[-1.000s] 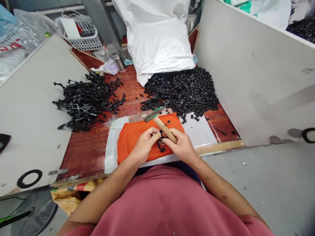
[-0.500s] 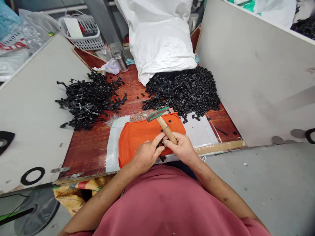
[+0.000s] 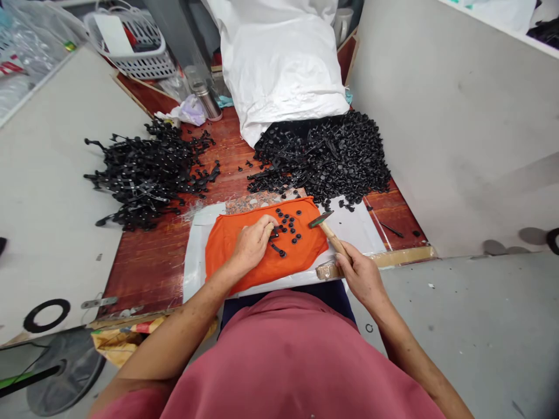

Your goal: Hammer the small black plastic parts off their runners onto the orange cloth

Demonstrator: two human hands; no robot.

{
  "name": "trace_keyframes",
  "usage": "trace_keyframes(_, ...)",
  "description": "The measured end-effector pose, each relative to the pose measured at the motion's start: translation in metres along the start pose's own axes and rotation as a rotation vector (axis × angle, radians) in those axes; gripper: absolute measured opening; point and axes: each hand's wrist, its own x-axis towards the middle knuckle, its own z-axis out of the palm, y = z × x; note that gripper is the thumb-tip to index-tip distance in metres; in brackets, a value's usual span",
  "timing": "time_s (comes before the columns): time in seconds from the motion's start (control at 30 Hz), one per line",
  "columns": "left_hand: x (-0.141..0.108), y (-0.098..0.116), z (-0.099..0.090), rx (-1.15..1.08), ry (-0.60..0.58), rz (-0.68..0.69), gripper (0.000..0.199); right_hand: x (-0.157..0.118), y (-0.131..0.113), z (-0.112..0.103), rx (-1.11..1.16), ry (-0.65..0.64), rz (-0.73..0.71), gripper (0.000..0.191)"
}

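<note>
Hands now apart: right hand, closed on the hammer, has shifted right; left hand pinches a black piece over the orange cloth. Loose black discs, formerly screened, lie exposed just right.

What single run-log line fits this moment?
left hand: grips black part | right hand: holds hammer | beneath black part: orange cloth
</note>
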Motion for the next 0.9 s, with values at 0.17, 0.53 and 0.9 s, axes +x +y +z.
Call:
trace_keyframes(0.17, 0.004, 0.003, 0.007, 0.096, -0.015, -0.029, 0.03, 0.001, -0.002, 0.001, -0.022, -0.014, 0.013, 0.044)
trace_keyframes(0.53, 0.007, -0.004, 0.013, 0.077, 0.026, -0.018, 0.028, 0.001, 0.001, 0.002, -0.013, -0.024, 0.04, 0.045)
trace_keyframes(0.9, 0.007, -0.003, 0.014, 0.108, 0.027, -0.024, 0.029, 0.002, 0.001, 0.003, -0.053, -0.014, 0.034, 0.046)
